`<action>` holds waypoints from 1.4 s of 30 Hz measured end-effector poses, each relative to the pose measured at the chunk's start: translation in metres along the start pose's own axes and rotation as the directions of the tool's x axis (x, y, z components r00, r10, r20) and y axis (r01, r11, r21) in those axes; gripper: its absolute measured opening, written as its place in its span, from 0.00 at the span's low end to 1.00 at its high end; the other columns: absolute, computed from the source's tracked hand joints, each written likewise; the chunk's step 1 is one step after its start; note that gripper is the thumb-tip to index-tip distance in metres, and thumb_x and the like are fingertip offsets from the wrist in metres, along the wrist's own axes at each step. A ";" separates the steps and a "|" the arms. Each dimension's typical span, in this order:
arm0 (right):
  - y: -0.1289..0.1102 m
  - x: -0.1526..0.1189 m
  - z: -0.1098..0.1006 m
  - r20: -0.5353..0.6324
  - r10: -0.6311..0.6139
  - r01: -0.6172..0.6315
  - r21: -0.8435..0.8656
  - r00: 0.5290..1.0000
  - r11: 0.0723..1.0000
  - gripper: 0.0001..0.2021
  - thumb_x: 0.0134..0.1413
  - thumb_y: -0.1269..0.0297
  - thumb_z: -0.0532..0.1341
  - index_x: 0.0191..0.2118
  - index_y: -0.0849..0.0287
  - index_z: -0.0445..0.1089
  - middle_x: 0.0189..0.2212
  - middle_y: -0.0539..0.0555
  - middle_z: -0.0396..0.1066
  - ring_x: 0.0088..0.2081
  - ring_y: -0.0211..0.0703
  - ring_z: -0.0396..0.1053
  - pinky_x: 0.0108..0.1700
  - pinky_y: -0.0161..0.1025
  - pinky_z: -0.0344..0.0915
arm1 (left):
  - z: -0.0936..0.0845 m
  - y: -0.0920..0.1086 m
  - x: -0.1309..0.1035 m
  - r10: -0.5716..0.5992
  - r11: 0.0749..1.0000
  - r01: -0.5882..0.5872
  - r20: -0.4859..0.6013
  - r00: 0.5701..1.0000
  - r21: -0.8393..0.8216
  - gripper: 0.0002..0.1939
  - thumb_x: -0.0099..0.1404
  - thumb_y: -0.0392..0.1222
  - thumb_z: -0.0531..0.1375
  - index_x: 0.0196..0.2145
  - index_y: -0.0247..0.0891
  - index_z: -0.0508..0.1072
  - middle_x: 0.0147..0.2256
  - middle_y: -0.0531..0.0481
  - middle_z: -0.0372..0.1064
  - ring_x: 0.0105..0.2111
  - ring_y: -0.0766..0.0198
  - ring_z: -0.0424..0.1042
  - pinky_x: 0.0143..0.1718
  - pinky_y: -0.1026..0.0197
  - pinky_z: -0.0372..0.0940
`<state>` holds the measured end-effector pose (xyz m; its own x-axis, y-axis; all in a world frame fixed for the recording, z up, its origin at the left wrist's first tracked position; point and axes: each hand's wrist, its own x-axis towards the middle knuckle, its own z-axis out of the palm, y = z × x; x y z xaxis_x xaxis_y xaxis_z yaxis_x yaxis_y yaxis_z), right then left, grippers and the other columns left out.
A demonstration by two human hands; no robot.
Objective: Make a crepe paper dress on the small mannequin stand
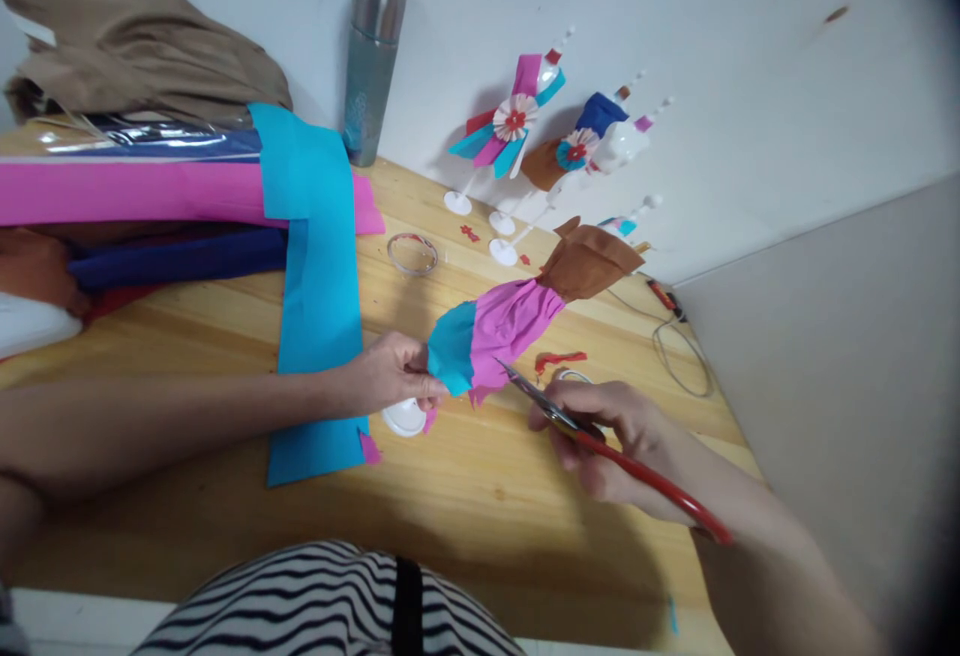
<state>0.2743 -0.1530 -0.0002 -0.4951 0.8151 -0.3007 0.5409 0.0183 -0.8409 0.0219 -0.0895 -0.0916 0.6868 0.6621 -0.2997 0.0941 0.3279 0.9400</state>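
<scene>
My left hand (401, 371) is closed around the lower end of a paper figure (514, 326), which has turquoise, pink and brown sections and tilts up to the right. A white round base (405, 417) shows just below that hand. In my right hand (600, 431) are red-handled scissors (645, 476), their blade tips at the lower edge of the pink paper. Whether the tips touch the paper is hard to tell. A long turquoise paper strip (319, 306) lies on the table under my left forearm.
Several decorated figures on white stands (515, 121) are near the wall. A metal flask (373, 61) stands at the back left. Pink paper (150, 191) and brown cloth (165, 56) lie left. A clear tape ring (412, 253), red scraps (561, 360) and a cable (686, 376) rest on the table.
</scene>
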 end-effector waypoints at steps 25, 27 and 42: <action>-0.005 0.014 0.008 0.044 0.000 -0.010 0.223 0.999 0.975 0.30 0.48 0.36 0.64 0.42 0.62 0.72 0.29 0.55 0.73 0.27 0.38 0.65 0.29 0.36 0.62 | 0.002 0.005 -0.001 -0.014 1.000 0.014 0.009 1.000 0.005 0.07 0.56 0.29 0.59 0.21 0.32 0.70 0.20 0.55 0.69 0.23 0.71 0.68 0.29 0.68 0.61; -0.008 0.014 0.009 0.036 0.027 -0.035 0.249 0.999 0.968 0.31 0.47 0.36 0.65 0.42 0.62 0.72 0.29 0.55 0.73 0.27 0.38 0.65 0.29 0.37 0.61 | 0.002 0.004 -0.002 -0.010 1.000 0.010 0.007 1.000 0.009 0.08 0.56 0.29 0.60 0.20 0.31 0.70 0.20 0.54 0.69 0.23 0.71 0.68 0.29 0.69 0.61; -0.003 0.012 0.009 0.006 0.004 -0.005 0.148 1.000 0.989 0.28 0.48 0.38 0.66 0.38 0.63 0.72 0.20 0.48 0.65 0.22 0.34 0.58 0.25 0.35 0.54 | 0.002 0.002 0.000 0.011 0.998 -0.010 0.009 1.000 -0.064 0.06 0.54 0.32 0.62 0.21 0.31 0.70 0.20 0.54 0.70 0.21 0.72 0.68 0.26 0.70 0.62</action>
<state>0.2610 -0.1480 -0.0053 -0.4969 0.8118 -0.3066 0.4370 -0.0712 -0.8967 0.0239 -0.0901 -0.0894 0.6944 0.6594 -0.2882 0.0410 0.3636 0.9306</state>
